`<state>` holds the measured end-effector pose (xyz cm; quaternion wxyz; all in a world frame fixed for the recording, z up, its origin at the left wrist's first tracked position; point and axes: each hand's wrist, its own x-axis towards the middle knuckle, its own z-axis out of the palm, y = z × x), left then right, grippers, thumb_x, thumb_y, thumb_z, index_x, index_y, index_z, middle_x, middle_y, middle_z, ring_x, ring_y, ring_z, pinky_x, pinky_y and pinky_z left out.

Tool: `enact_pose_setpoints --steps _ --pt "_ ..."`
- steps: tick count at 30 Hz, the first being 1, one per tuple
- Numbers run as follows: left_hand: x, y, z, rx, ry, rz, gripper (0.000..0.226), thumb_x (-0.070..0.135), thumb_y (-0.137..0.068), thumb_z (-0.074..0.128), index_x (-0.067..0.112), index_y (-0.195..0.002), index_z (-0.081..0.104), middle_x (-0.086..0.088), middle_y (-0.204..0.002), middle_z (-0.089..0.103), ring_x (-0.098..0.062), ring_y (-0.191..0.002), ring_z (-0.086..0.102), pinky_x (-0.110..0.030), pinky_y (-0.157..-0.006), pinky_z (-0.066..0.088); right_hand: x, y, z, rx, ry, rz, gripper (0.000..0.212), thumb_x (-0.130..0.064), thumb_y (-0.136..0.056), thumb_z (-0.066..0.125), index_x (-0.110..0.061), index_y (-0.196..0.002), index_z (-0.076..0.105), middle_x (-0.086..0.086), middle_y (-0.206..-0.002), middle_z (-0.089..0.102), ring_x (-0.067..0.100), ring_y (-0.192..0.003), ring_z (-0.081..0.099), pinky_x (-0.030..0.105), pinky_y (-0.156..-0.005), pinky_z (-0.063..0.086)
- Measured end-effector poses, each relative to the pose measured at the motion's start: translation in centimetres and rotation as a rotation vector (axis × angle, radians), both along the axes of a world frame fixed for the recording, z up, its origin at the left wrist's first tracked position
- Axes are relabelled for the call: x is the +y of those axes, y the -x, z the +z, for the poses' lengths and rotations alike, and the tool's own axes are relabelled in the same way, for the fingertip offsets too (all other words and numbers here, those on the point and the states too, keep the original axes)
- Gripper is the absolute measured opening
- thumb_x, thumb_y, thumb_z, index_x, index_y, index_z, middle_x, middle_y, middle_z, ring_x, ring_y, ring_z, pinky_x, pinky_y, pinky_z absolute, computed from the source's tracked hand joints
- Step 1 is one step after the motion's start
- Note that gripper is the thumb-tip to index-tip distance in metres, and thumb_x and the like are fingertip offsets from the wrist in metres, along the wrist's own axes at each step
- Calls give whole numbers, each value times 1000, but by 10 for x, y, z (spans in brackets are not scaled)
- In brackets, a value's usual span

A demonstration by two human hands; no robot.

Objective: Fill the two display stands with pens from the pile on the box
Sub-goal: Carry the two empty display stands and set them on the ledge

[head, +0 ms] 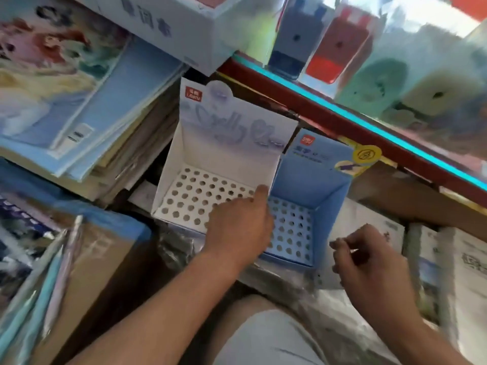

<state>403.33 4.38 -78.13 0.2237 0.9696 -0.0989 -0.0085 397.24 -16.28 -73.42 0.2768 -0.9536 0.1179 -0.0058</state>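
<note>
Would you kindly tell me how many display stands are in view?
2: a white stand at centre, and a blue stand immediately right of it, partly behind the left hand.

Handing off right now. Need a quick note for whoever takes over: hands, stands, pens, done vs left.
Left hand: on the front right corner of the white stand, one digit up against its right wall; the grip is hidden.
Right hand: fingers curled, beside the blue stand; too blurred to tell if it holds anything.
Stands: side by side; every visible hole is empty.
Pens: long pale sticks on the cardboard box at left, likely the pile, blurred.
Done: no pen placed.
Left: fill both stands.
</note>
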Motion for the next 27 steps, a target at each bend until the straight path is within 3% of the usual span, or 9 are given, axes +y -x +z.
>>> enact_pose_setpoints --steps 3,6,11,14,18,23,27 --pt "-6 1 -14 -54 21 -21 40 30 -102 45 19 -140 43 0 -83 66 -24 -70 62 -31 -58 38 -1 1 -13 -62 23 13 19 -26 -92 66 -28 -78 54 -4 -54 64 15 -45 60 47 -50 54" --pt "-12 2 -18 -81 32 -10 33 32 -103 43 20 -134 44 4 -75 57 -22 -65 57 -32 -56 39 -3 0 -23 -124 39 36 20 -27 -91 65 -26 -77 51 -5 -51 60 13 -42 53 41 -48 49" --pt "-19 6 -16 -98 19 23 28 37 -105 40 22 -127 44 8 -71 49 -19 -62 51 -33 -56 42 -18 0 -28 -169 19 91 24 -22 -94 63 -23 -75 47 4 -42 50 17 -41 50 26 -42 29" --pt "-24 9 -11 -68 19 61 29 37 -104 42 21 -128 45 10 -70 46 -18 -64 51 -33 -56 40 -28 2 -23 -195 30 91 26 -21 -93 62 -23 -74 44 -1 -44 46 16 -42 46 35 -46 36" --pt "-34 12 -3 -19 49 64 30 37 -103 46 20 -128 45 8 -73 52 -21 -69 57 -36 -60 46 -49 10 -23 -200 43 41 28 -20 -91 63 -21 -73 42 1 -47 45 21 -45 46 39 -50 43" --pt "-43 12 7 48 44 24 32 38 -102 49 21 -129 45 -1 -93 67 -25 -80 64 -38 -66 52 -85 23 -28 -179 89 -26 29 -18 -91 65 -19 -73 43 1 -52 46 21 -46 45 32 -45 29" --pt "-49 14 8 85 20 71 35 39 -102 51 20 -131 44 0 -89 64 -25 -77 61 -35 -62 45 -101 29 -32 -132 153 -46 30 -19 -93 65 -23 -73 41 -1 -61 52 19 -49 48 30 -44 30"
